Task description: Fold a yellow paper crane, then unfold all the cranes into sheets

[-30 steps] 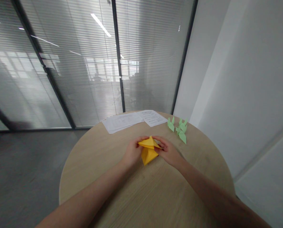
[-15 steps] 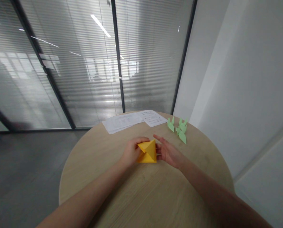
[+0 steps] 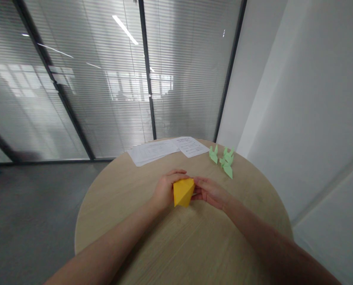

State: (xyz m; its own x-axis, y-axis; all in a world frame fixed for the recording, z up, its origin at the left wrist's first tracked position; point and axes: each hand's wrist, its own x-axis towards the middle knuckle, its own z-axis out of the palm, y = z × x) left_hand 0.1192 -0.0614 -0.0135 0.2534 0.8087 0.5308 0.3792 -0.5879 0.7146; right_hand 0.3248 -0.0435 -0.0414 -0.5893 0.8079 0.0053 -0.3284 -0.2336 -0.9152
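Note:
A folded piece of yellow paper (image 3: 183,192) is held between my two hands, low over the round wooden table. My left hand (image 3: 166,189) grips its left side, with fingers bent over the top edge; the thumb is hidden. On the other side, my right hand (image 3: 209,192) pinches the paper's upper right corner with thumb and fingertips. The near face shows a crease and narrows toward the bottom. Whether its lower tip touches the table I cannot tell.
White printed sheets (image 3: 155,152) overlap at the table's (image 3: 117,186) far edge. Several light green folded-paper figures (image 3: 227,161) stand at the far right. Beyond are glass panels with blinds (image 3: 188,71) and a white wall (image 3: 318,99) on the right.
My right thumb and fingers have closed on the yellow paper's right corner. The paper has turned, and its near face now looks smooth and pointed downward instead of showing an overlapping flap.

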